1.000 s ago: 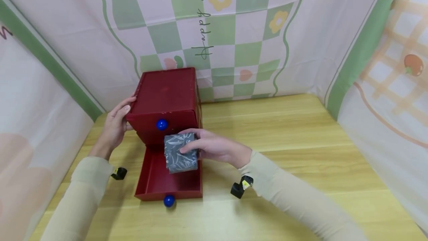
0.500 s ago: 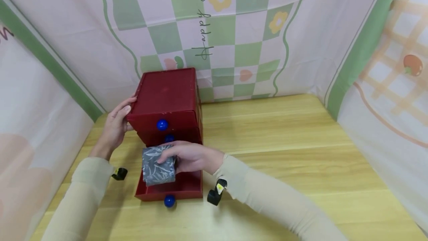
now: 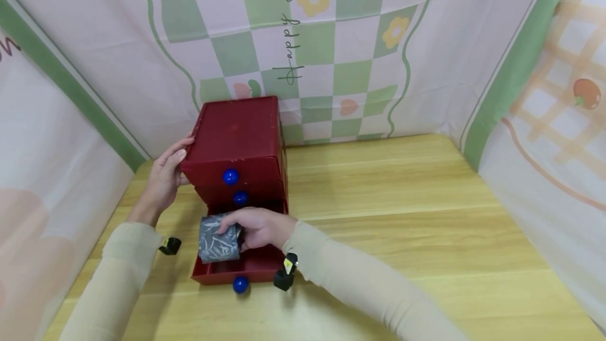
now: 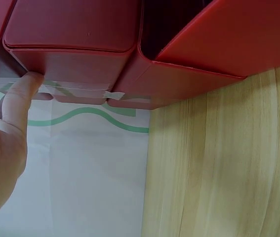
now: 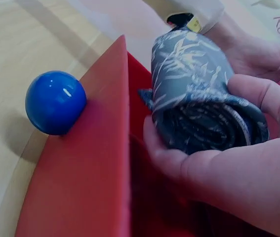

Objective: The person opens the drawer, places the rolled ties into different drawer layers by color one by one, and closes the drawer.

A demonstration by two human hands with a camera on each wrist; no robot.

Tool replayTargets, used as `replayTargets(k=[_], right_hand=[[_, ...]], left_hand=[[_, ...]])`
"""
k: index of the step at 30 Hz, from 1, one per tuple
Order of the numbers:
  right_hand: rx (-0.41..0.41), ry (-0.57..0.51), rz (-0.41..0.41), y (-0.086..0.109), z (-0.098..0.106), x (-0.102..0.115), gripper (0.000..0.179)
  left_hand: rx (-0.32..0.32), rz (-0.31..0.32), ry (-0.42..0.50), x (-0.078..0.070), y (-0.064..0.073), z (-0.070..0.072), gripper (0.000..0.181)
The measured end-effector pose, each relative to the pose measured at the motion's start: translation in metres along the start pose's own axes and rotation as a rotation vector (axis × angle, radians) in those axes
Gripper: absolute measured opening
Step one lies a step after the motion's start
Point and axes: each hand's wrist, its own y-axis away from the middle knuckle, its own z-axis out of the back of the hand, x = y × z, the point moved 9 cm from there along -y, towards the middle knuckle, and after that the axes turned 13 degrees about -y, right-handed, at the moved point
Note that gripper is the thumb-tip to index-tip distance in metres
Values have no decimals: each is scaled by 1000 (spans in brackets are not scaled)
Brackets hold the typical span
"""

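My right hand grips a rolled grey cloth with a white leaf print, inside the pulled-out bottom drawer of a red drawer cabinet. In the right wrist view, the thumb and fingers lie round the roll, whose spiral end faces the camera. The drawer's front wall stands close beside it. On the cabinet's left side rests my left hand, its fingers along the side near the top. The left wrist view shows one straight digit against the red side.
Blue ball knobs sit on the upper drawer, the middle drawer and the open drawer. The cabinet stands on a wooden table. A printed curtain hangs right behind it.
My right hand has carried the rolled cloth left and down, from above the drawer's right side to its left part. The middle knob has come into sight. My left hand stays put.
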Motion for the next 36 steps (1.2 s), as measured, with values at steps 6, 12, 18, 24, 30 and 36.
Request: replayTargets(k=[6,12,18,24,30,36], right_hand=[[-72,8,28,-8,8,-1,36],[-171,14,70,-9,21,2,49],[-206,36,97,-9,23,3,46],[-242,134,141,-3,19,5,49],[-245,182,143,-2,19,5,50],[-255,317,168,3,19,7,49]], left_hand=[[-6,4,3,-1,1,0,36],[-13,8,-3,-2,1,0,36],[-2,3,7,-2,1,0,37],[2,6,6,-1,2,-1,38],[2,5,7,-1,2,-1,37],[1,12,17,-2,3,-2,37]])
